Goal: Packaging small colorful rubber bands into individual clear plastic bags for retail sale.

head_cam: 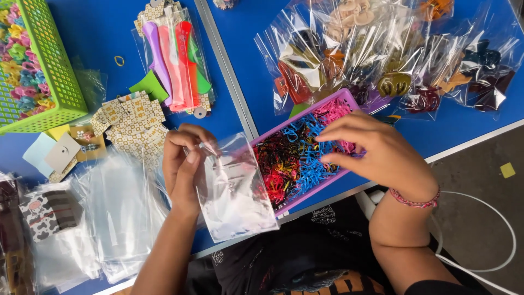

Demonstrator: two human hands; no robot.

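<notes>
At the far left we see a lime-green mesh basket (pixel 52 65) of small coloured flower clips on the blue desk (pixel 93 33). Below it lie pale paper tags (pixel 54 153) and a loose heap of clear plastic bags (pixel 117 213). Next come patterned cardboard backing cards (pixel 131 123), and above them a clear packet of long combs (pixel 174 63) in purple, pink, red and green, standing nearly upright in the view.

Our left hand (pixel 183 166) pinches the top edge of a small clear zip bag (pixel 234 191) between thumb and fingers, so that grip is pressed together on the bag. The bag is see-through with a glossy, crinkled face, and it looks empty. Its long axis runs from upper left to lower right; its mouth points up toward the fingers, and its bottom hangs over the desk's near edge.

Just beside the bag sits a purple rectangular tray (pixel 341 97), its long axis rising to the upper right, full of tiny elastic hair bands (pixel 297 155) in black, red, blue and pink. Our right hand (pixel 382 155) rests over the tray, fingertips drawn together on the bands.

Farther right lie clear packets of hair claw clips (pixel 393 60), brown, beige and dark.
</notes>
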